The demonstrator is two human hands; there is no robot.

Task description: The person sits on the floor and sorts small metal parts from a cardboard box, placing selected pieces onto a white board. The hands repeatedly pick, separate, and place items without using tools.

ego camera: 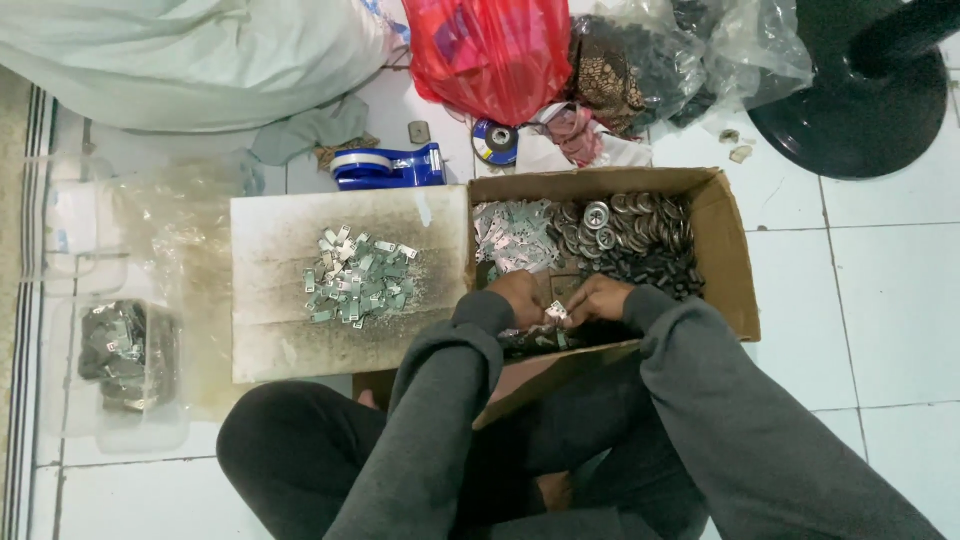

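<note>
Head view: my left hand and right hand together pinch a small metal piece over the cardboard box; metal rings lie just beyond.

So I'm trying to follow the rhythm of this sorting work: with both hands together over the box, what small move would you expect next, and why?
Probably the left hand carries the small metal piece pinched between it and the right hand over to the pile of metal pieces on the board. Both hands meet over the cardboard box of loose parts, and similar pieces are already gathered on that board.
</note>
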